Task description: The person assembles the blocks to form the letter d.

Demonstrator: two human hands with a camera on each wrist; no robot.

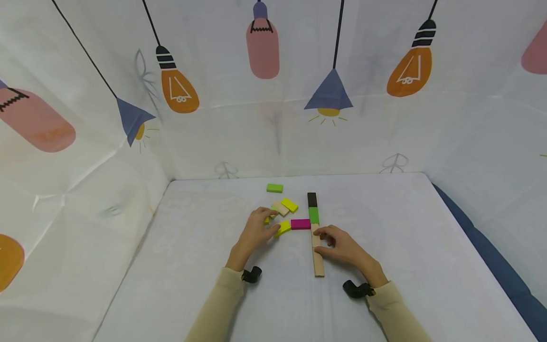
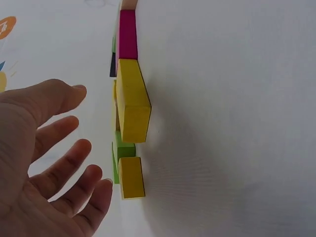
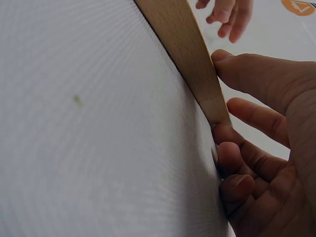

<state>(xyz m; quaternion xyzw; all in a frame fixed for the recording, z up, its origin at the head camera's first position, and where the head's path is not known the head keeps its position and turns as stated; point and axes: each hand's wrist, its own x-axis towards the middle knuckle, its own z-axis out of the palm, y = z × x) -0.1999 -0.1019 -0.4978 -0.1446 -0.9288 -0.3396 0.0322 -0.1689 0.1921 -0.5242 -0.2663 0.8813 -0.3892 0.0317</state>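
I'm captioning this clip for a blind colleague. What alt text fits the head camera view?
Two hands work with small coloured wooden blocks on a white table: the right hand rests on a long plain wooden strip, and the left hand touches a flat yellow block beside a magenta block.

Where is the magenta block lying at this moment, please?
In the head view the magenta block lies flat mid-table, between the yellow block by the left hand and the green block.
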